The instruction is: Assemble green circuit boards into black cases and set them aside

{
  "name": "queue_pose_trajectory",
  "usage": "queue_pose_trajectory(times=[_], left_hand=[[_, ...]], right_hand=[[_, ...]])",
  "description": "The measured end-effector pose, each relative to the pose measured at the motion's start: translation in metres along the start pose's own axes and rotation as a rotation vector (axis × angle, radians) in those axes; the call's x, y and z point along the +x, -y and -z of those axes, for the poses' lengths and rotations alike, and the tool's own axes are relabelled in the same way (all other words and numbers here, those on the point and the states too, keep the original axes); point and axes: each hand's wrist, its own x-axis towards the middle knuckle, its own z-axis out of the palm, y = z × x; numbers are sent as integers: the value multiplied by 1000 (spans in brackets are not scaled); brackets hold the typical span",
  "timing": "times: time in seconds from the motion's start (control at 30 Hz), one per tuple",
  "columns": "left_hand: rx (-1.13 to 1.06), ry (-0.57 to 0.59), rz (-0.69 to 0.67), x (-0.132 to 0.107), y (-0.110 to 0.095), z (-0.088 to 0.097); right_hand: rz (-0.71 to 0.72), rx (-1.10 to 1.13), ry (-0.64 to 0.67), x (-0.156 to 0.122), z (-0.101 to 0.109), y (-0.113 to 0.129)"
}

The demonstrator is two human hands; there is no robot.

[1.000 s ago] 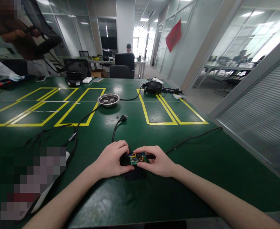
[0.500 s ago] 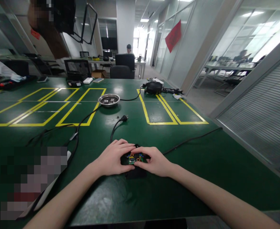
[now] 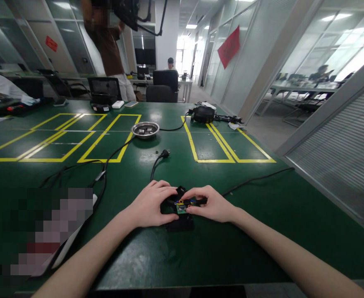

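In the head view, a small green circuit board (image 3: pixel 181 209) with copper-coloured coils and blue and yellow parts sits between my hands, over an opened black plastic case (image 3: pixel 180 224). My left hand (image 3: pixel 151 205) curves round the left side of the case, its thumb at the board's near left edge. My right hand (image 3: pixel 214 205) pinches the board's right side between thumb and fingers. A black cord with a plug (image 3: pixel 165 154) emerges behind my left hand, and another black cord (image 3: pixel 256 179) runs off to the right. My palms hide part of the case.
Beyond my hands a metal bowl (image 3: pixel 145 130) holds small metal parts. A black pouch (image 3: pixel 203 114) lies farther right. Loose cables (image 3: pixel 103 176) and a partly blurred white-edged object (image 3: pixel 73 244) lie at left. Yellow tape (image 3: pixel 216 161) marks the green table. A person (image 3: pixel 109 54) stands beyond it.
The view has swung slightly, so the table's things appear farther right. My right fingers have shifted a little on the board, showing more of the case. The standing person has moved right, carrying a dark frame.
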Motion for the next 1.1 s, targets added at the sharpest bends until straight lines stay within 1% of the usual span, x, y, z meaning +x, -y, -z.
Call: queue_pose_trajectory(times=[0.1, 0.2, 0.33, 0.47, 0.67, 0.83, 0.93, 1.03, 1.1], left_hand=[[-4, 0, 26, 1, -2, 0], [0, 26, 45, 1, -3, 1], [-5, 46, 39, 1, -2, 0], [0, 45, 22, 1, -1, -1], [0, 55, 15, 2, -1, -1], [2, 0, -5, 2, 1, -5], [13, -33, 4, 1, 2, -7], [10, -45, 13, 1, 1, -9], [5, -51, 12, 2, -1, -9]], right_hand=[[29, -20, 29, -1, 6, -3], [54, -38, 62, -2, 12, -6], [100, -96, 117, -1, 11, -8], [100, -186, 69, 0, 2, -10], [101, -225, -25, 1, -15, -16], [116, -309, -83, 4, -23, -18], [116, -293, -99, 5, -25, -18], [147, -224, -123, 5, -24, -17], [176, -196, -105, 4, -24, -16]])
